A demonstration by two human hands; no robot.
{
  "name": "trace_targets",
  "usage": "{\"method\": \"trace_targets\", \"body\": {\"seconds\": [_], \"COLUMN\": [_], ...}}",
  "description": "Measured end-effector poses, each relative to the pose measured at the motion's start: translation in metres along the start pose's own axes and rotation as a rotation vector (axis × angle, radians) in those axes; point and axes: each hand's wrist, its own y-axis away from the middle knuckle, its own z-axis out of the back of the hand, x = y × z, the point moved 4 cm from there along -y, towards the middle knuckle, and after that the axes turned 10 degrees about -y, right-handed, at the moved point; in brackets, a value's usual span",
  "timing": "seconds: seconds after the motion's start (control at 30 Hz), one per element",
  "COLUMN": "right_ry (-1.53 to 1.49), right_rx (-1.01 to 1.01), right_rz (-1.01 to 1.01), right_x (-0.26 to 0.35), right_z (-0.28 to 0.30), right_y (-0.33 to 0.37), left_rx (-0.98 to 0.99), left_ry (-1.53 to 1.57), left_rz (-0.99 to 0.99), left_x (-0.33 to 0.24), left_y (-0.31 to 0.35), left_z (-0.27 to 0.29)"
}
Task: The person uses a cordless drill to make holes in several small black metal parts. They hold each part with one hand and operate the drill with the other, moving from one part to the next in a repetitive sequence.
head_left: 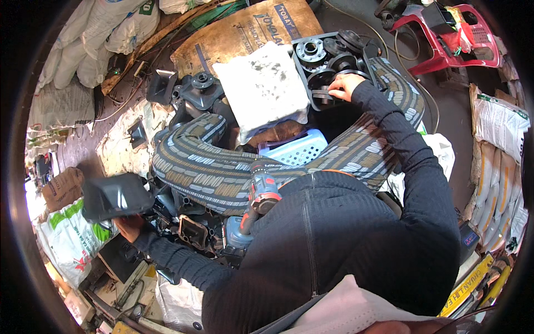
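My left hand grips a black plastic housing from below, out at the left; the housing is slightly blurred. My right hand reaches to a grey crate full of black round parts. Its fingers close on a black flanged disc at the crate's near side; how firmly it is held I cannot tell. Several more flanged hubs lie in the crate. A cordless drill, blue-grey and red, rests upright against my lap, apart from both hands.
A striped fabric roll curves around my front. Beyond it sit a pale blue perforated basket and a stained white bag. More black housings are piled at the left. A red plastic stool stands far right, near stacked sacks.
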Motion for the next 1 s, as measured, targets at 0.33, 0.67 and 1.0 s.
{"method": "trace_targets", "body": {"seconds": [0.33, 0.67, 1.0], "right_ry": [0.164, 0.165, -0.087], "right_rx": [-0.052, -0.250, -0.603], "right_rz": [0.094, 0.188, 0.416], "right_x": [0.028, 0.026, 0.033], "right_z": [0.013, 0.007, 0.029], "right_y": [-0.008, 0.009, 0.022], "left_rx": [0.598, 0.455, 0.747], "left_ry": [-0.634, -0.612, -0.275], "left_rz": [-0.876, -0.760, -0.914], "left_x": [-0.101, -0.133, -0.139], "left_y": [0.010, 0.064, 0.124], "left_z": [-0.370, -0.414, -0.498]}}
